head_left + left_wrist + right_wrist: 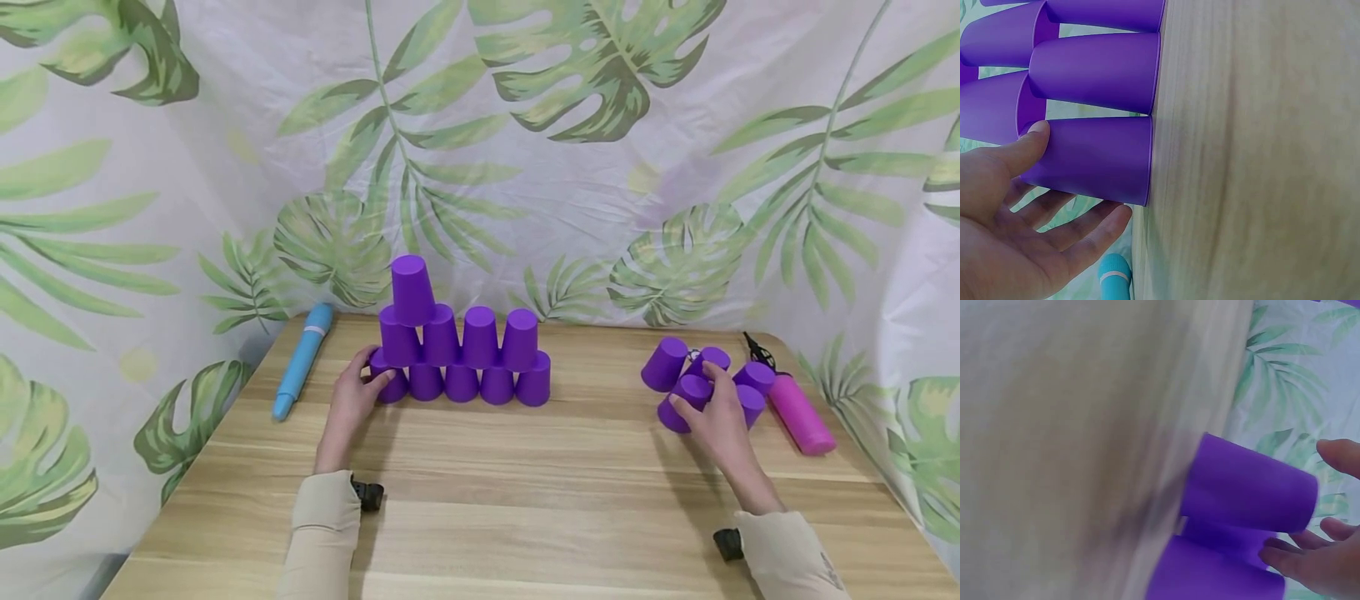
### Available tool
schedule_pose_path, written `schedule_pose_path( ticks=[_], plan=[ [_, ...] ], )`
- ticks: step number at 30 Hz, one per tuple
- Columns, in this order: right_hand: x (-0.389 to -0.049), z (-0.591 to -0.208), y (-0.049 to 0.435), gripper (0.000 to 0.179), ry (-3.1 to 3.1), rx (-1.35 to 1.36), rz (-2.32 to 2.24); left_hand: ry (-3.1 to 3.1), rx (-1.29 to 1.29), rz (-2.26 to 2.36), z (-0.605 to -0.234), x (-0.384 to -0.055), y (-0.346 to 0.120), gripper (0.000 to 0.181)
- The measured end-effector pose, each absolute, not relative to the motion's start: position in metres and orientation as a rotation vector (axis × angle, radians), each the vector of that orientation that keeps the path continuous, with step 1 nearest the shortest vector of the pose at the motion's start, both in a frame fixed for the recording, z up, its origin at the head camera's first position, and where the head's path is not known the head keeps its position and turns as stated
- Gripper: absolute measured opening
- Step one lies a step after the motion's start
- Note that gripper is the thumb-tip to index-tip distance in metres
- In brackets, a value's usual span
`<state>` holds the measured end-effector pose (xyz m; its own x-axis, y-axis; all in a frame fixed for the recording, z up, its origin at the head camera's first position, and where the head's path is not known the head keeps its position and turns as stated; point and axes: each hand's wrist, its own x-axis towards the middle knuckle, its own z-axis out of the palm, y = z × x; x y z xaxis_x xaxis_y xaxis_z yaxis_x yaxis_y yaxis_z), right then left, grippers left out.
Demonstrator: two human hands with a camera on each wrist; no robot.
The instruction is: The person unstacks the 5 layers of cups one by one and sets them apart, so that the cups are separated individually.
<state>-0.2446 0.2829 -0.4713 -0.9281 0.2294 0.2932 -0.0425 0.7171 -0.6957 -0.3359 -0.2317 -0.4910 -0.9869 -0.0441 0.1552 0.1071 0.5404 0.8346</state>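
In the head view, a tiered wall of upside-down purple cups stands left of centre: two full rows, with a single cup on top at the left. My left hand is at the leftmost bottom cup, thumb on its near side and fingers reaching around the outer side. Over on the right, my right hand reaches over a cluster of loose upside-down purple cups. Its thumb and fingers are spread about the front cup; in the right wrist view the thumb stands apart from the cups.
A light blue cylindrical object lies at the table's left edge. A pink cylinder with a black strap lies right of the loose cups. A leaf-print cloth hangs behind the wooden table.
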Motion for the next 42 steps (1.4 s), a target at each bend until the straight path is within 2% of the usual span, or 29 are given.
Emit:
schedule_pose_path(
  ticks=[11, 21, 25, 29, 35, 42],
  plan=[
    [-0.258, -0.431, 0.241, 0.061, -2.227, 0.097, 1.068, -2.592, -0.057, -1.413, -0.493, -0.335, -0.237, 0.055],
    [-0.294, -0.393, 0.162, 0.052, -2.015, 0.526, 1.100, -2.568, -0.071, -1.423, -0.492, -0.338, -0.234, 0.053],
    [-0.296, -0.375, 0.121, 0.052, -2.023, 0.625, 1.179, -2.573, -0.078, -1.432, -0.490, -0.338, -0.230, 0.054],
    [-0.305, -0.364, 0.085, 0.054, -2.094, 0.690, 1.345, -2.584, -0.076, -1.437, -0.490, -0.338, -0.229, 0.055],
    [-0.326, -0.345, 0.034, 0.067, -2.262, 0.749, 1.518, -2.588, -0.050, -1.433, -0.489, -0.337, -0.233, 0.055],
    [-0.349, -0.337, -0.010, 0.088, -2.539, 0.643, 1.602, -2.585, -0.065, -1.435, -0.491, -0.334, -0.234, 0.056]
  ],
)
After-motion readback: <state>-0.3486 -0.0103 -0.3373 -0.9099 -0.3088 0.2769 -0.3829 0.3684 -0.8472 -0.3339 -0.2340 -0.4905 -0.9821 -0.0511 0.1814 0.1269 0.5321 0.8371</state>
